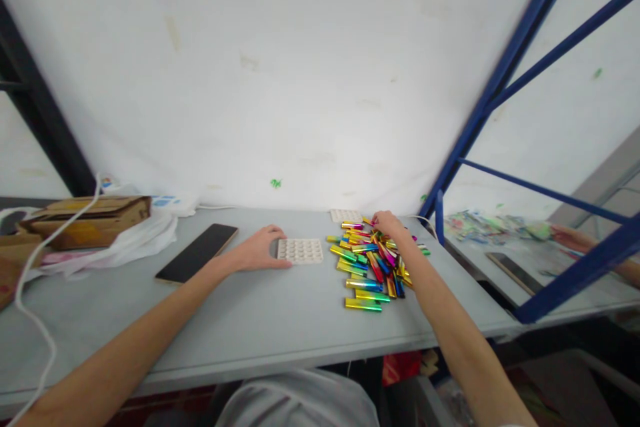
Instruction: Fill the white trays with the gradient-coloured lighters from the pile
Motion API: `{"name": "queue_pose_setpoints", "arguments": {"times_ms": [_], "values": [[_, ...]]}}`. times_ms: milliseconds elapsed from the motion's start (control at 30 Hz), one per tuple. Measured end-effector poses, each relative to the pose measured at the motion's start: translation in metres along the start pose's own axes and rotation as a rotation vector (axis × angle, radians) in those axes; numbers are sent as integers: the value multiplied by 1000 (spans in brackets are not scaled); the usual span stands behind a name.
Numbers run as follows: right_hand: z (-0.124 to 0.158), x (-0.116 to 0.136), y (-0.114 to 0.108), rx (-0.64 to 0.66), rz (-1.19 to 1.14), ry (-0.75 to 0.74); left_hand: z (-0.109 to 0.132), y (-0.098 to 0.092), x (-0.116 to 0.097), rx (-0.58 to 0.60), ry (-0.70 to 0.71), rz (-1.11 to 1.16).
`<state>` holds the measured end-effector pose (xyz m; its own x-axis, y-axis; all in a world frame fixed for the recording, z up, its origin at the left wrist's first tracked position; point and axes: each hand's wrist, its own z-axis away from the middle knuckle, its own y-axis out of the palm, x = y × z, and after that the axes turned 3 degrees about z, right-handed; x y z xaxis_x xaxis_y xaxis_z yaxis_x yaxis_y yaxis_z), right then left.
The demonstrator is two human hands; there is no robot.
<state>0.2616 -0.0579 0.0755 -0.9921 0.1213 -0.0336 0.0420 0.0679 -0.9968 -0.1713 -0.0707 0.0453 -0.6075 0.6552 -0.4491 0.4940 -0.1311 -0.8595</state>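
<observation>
My left hand (263, 250) grips the left end of a small white tray (305, 251) with rows of holes, thumb at its near edge and fingers at its far edge. The tray lies flat on the grey table (250, 320). To its right spreads a heap of shiny, slim metallic tubes (364, 285) in yellow, green, blue, red and magenta. At the heap's far side, my right hand (390, 223) reaches down with its fingers drawn together among the tubes. What sits between those fingertips is too small to make out.
A second white holed tray (346, 215) lies behind the heap near the wall. On the left are a black phone (197, 253), cardboard boxes (95, 220), a plastic bag and a white cable (47, 240). Blue metal bars (480, 113) rise at right; beyond them, another person's hand (570, 237) shows.
</observation>
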Motion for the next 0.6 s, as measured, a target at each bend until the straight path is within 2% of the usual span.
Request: {"name": "queue_pose_setpoints", "arguments": {"times_ms": [100,233,300,367,433,467,600], "values": [[-1,0,0,-83,-46,11,7,1,-4,22,21,7],[-1,7,-11,-212,-147,16,9,10,-13,26,52,21],[4,19,-17,-291,-373,-8,9,16,-17,30,59,30],[13,39,-19,-370,-868,-79,9,22,-21,26,63,33],[25,66,-19,-336,-1335,-194,9,28,-23,9,64,28],[33,80,-18,-273,-1472,-235,8,32,-24,0,62,25],[61,133,-10,-5,-1663,-292,7,42,-28,-26,60,14]]}}
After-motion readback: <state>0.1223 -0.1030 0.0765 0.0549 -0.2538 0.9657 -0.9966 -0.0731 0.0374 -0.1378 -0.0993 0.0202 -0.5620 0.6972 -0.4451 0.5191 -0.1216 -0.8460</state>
